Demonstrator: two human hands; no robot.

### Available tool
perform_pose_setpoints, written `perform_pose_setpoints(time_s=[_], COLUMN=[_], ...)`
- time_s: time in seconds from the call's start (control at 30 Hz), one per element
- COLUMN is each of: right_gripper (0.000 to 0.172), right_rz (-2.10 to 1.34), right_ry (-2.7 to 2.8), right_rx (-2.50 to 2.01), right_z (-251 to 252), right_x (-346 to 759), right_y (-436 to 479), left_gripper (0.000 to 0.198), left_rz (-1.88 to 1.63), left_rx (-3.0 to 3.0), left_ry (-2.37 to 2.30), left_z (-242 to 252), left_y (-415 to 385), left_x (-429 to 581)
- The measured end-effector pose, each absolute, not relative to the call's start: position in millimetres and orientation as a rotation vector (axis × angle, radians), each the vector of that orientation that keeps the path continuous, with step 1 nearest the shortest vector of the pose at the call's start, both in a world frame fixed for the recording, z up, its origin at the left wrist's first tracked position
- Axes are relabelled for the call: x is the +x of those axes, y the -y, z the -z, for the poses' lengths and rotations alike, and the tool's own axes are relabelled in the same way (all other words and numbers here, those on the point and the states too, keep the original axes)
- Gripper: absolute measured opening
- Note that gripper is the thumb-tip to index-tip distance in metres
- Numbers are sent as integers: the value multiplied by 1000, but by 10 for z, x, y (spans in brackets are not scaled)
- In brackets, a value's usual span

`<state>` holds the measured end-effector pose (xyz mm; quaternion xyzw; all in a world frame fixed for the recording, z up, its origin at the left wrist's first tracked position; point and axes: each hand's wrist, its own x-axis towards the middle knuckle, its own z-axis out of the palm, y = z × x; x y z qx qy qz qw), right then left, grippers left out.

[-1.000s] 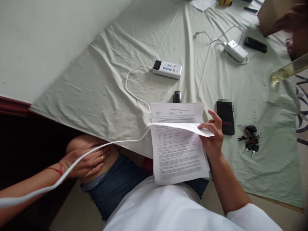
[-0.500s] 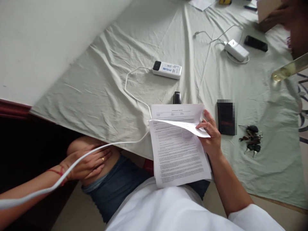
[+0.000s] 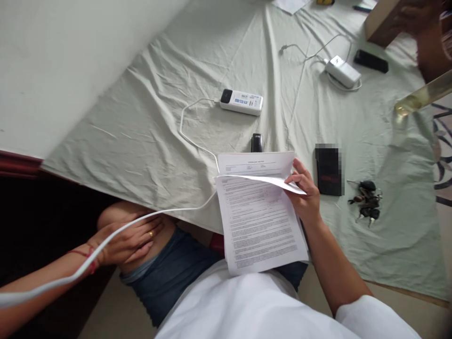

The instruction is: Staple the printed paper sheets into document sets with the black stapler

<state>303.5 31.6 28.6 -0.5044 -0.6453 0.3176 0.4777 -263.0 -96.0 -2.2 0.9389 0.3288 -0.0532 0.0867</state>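
Note:
A stack of printed papers (image 3: 259,226) rests on my lap and against the edge of the pale green sheet (image 3: 148,132). My right hand (image 3: 305,197) grips the papers' right side, with its fingers closed on a lifted top page (image 3: 268,181). My left hand (image 3: 129,240) lies flat on my bare left knee with the fingers stretched out and a ring showing; it holds nothing. A white cable (image 3: 106,240) runs across my left wrist.
On the sheet lie a white power bank (image 3: 241,101), a small black device (image 3: 256,142), a black phone (image 3: 329,170), a bunch of keys (image 3: 365,202), a second white charger (image 3: 342,71) and a black remote (image 3: 370,61). Another person's hand (image 3: 411,16) holds a brown box at the top right.
My right hand has drawn in slightly over the papers, and the lifted page has dropped a little lower. The left hand has stayed on the knee. The view has shifted slightly.

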Motion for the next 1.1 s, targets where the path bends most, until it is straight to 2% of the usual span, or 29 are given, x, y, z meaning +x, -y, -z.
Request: perform_pose_setpoints(time_s=[0.87,0.97,1.1], right_gripper=[5,14,29], right_rz=[-369,-351,-507], right_ry=[1689,1638,1535], right_rx=[-1181,-1198,-1299], right_z=[-470,-391,-208], right_x=[2923,2926,2948], right_y=[-263,-281,-328], left_gripper=[39,40,39], left_rz=[141,122,59], left_rx=[2780,2773,2820], left_ry=[-1061,-1067,-1049], left_z=[-92,-118,-163], left_y=[938,937,911], left_x=[-2514,-2482,-2421])
